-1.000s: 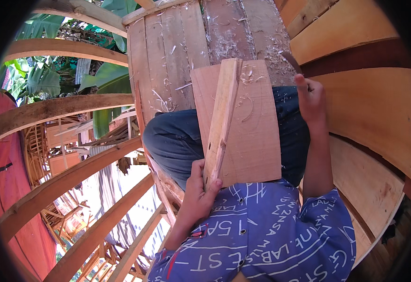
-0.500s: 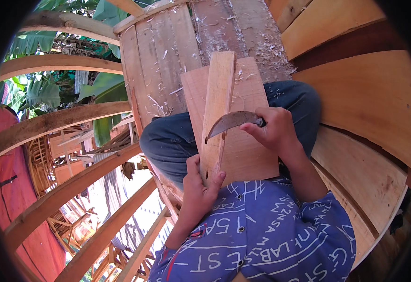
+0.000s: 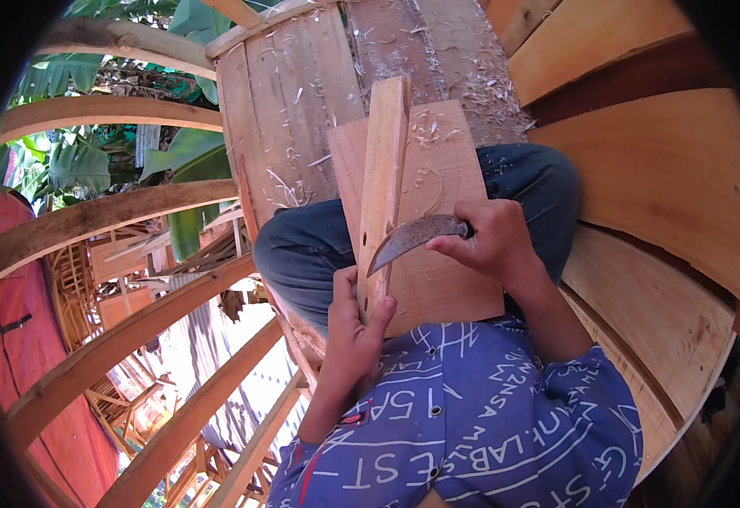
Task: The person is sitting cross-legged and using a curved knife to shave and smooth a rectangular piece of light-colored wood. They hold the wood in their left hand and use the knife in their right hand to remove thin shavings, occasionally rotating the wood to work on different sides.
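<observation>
My left hand (image 3: 360,315) is closed around the near end of a pale wooden bar (image 3: 383,152), thumb on its right side. The bar slants away from me and has small dark holes along it. In my right hand (image 3: 495,240) is a knife with a curved, rust-stained blade (image 3: 416,235); most of its dark handle is hidden by my fingers. The blade lies across the bar's right edge, its tip pointing toward my left hand. Beneath both, a flat square board (image 3: 450,182) rests over my lap, with a few curled shavings on it.
Ahead is a plank platform (image 3: 294,93) strewn with wood shavings (image 3: 480,85). Curved wooden slats (image 3: 107,218) form an open railing on the left, with banana leaves (image 3: 188,161) beyond. Wide wooden boards (image 3: 649,169) line the right side.
The bar has shifted slightly left and away from me, with my left hand following. The knife has come a little nearer to me along the bar.
</observation>
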The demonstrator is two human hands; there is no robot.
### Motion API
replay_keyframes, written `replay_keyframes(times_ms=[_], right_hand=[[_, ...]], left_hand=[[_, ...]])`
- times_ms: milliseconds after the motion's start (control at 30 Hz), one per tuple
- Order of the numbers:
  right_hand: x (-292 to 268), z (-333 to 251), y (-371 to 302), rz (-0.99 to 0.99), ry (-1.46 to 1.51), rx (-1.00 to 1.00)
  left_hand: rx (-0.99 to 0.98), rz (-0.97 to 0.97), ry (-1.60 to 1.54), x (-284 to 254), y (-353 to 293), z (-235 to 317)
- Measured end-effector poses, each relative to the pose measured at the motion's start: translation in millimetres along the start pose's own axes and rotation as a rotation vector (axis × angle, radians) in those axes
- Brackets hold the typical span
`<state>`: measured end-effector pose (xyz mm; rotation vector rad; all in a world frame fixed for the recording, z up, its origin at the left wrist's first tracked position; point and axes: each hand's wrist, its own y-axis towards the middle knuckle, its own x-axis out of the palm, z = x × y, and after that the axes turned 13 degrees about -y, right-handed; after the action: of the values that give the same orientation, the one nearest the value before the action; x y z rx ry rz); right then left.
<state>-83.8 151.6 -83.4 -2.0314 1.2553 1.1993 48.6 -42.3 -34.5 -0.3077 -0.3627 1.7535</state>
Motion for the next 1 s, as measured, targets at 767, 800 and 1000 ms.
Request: replay_keyframes(times_ms=[767, 800, 1000], right_hand=[[9.2, 1.7, -4.9, -0.014, 0.027, 0.015], [9.4, 1.7, -5.3, -0.017, 0.031, 0.018], [10.5, 1.8, -7.0, 0.010, 0.045, 0.034]], left_hand=[[0.017, 0.026, 0.105, 5.9, -0.3, 4.9], [0.013, 0.028, 0.105, 6.1, -0.4, 5.0], [0.044, 0.033, 0.197, 7.4, -2.3, 3.9]])
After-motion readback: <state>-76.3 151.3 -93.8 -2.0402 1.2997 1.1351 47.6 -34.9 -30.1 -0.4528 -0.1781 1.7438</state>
